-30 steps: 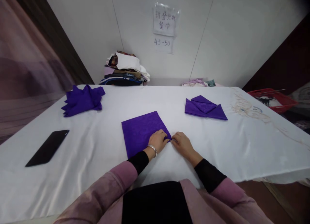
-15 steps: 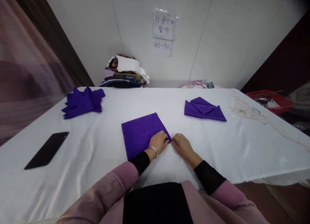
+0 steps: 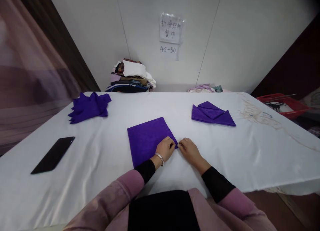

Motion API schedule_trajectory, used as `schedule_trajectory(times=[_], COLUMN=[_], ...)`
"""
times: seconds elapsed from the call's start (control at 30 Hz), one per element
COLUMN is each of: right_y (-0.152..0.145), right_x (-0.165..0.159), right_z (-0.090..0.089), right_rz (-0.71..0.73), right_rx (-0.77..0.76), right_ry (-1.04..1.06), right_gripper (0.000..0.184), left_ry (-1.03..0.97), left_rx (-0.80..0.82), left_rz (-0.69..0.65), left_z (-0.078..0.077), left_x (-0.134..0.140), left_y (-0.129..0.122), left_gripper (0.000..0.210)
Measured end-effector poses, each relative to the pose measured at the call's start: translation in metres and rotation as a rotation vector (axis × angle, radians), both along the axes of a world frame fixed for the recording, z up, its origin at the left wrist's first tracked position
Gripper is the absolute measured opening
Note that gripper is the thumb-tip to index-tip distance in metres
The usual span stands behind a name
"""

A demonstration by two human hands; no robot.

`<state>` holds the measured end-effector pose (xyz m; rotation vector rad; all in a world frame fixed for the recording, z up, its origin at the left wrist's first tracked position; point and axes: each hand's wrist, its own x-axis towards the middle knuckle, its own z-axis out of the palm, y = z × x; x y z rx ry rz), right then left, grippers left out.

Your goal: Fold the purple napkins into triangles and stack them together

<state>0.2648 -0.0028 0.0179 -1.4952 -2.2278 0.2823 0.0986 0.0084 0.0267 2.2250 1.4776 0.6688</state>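
Note:
A purple cloth napkin, folded into a flat square, lies on the white tablecloth in front of me. My left hand reaches over its lower right part, thumb and fingers pinched at the right corner. From the other side, my right hand pinches the tip of that same corner. The fingertips of both hands almost meet there, and the layers between them are too small to make out. My left forearm covers the napkin's near edge.
Two more purple napkins lie farther back: a pleated one at left, a folded pointed one at right. A dark phone rests on the white tablecloth. Behind stand stacked clothes; a red basket is beyond the right edge.
The whole view has shifted slightly. Both hands stay at the napkin's right corner, with the left fingers moved very little.

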Motion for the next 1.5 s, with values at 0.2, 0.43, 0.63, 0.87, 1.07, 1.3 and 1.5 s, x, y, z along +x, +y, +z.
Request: schedule_trajectory(times=[0.2, 0.43, 0.63, 0.87, 1.07, 1.3, 1.5], right_y=[0.002, 0.005, 0.003, 0.001, -0.001, -0.002, 0.009], right_x=[-0.004, -0.004, 0.004, 0.004, 0.006, 0.008, 0.015], right_z=[0.0, -0.004, -0.002, 0.001, 0.001, -0.002, -0.001], right_rz=[-0.001, -0.011, -0.046, -0.05, -0.041, 0.023, 0.222], right_rx=[-0.03, -0.025, 0.002, -0.01, 0.002, 0.03, 0.059], right_ry=[-0.113, -0.101, -0.012, 0.038, 0.085, 0.082, 0.024], right_gripper=[0.01, 0.014, 0.017, 0.018, 0.016, 0.019, 0.035], left_ry=[0.007, 0.026, 0.025, 0.016, 0.023, 0.018, 0.25], left_rx=[0.001, 0.005, -0.001, 0.003, 0.003, -0.004, 0.064], left_rz=[-0.02, -0.012, -0.029, -0.037, 0.003, -0.03, -0.042], left_z=[-0.001, -0.003, -0.004, -0.005, -0.006, -0.003, 0.005], left_x=[0.003, 0.005, 0.004, 0.004, 0.004, 0.0, -0.014], left_y=[-0.002, -0.001, -0.002, -0.001, 0.002, 0.001, -0.021], left_gripper=[0.011, 0.012, 0.005, 0.005, 0.014, 0.015, 0.017])
